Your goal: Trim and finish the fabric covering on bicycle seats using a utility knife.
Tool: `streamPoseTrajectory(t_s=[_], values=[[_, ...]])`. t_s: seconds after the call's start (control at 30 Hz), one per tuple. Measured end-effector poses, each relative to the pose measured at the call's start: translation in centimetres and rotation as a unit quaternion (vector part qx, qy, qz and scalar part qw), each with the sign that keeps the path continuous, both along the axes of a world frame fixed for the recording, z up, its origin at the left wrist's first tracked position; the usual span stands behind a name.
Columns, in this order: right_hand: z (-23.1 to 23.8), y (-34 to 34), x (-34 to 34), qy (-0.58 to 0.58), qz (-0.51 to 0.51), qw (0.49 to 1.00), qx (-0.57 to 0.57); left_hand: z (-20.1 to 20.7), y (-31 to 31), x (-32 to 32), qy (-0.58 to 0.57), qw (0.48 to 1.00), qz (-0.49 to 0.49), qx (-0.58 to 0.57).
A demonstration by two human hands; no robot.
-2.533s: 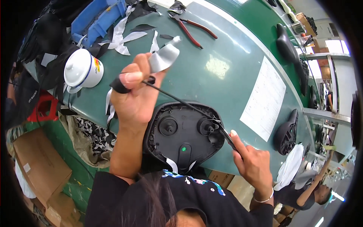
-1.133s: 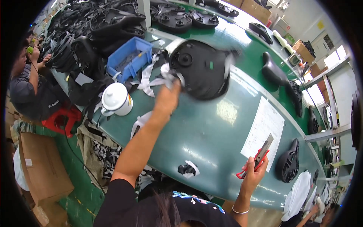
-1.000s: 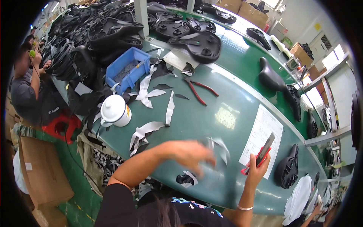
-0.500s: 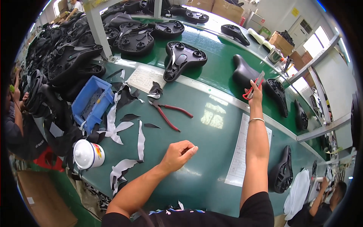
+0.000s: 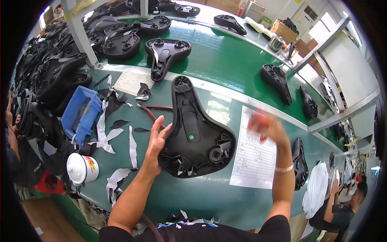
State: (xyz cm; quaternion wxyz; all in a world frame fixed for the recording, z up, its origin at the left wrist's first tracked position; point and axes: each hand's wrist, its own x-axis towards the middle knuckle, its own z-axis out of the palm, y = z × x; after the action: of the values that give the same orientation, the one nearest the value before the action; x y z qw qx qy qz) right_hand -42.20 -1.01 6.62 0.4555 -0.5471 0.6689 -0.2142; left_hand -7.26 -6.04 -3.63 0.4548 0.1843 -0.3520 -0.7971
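The left hand (image 5: 152,152) is gripping the black saddle (image 5: 193,151) just to its right — presumably so that it is facing hollow side up — while the right hand (image 5: 274,131), apart and blurred, is holding a red tool (image 5: 260,121) over the paper sheet (image 5: 254,167).

- A teal front counter (image 5: 213,199) curves across a workshop; a brighter green rear counter (image 5: 229,60) runs behind it.
- A pale metal post (image 5: 79,34) rises at left; a matching frame (image 5: 342,111) stands at right.
- Daylight fills a window (image 5: 323,25) beside a slatted vent (image 5: 310,13), and a strip light (image 5: 354,33) glows nearby.
- A red stool (image 5: 45,183) stands at lower left, near green floor (image 5: 68,206).
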Motion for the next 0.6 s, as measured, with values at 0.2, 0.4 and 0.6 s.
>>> streamPoseTrajectory(t_s=[0.2, 0.4, 0.6], values=[[-9.3, -11.1, -17.5, -0.26, -0.461, 0.801, -0.279, -0.8, -0.3, 0.0, -0.187, 0.972, -0.043, -0.137], [-13.2, -15.7, -17.4, -0.135, -0.495, 0.773, -0.373, -0.1, -0.4, 0.4, -0.19, 0.97, -0.032, -0.145], [-12.7, -10.0, -8.0, -0.193, -0.471, 0.771, -0.383, -0.9, -0.6, 0.6, -0.18, 0.973, -0.027, -0.143]])
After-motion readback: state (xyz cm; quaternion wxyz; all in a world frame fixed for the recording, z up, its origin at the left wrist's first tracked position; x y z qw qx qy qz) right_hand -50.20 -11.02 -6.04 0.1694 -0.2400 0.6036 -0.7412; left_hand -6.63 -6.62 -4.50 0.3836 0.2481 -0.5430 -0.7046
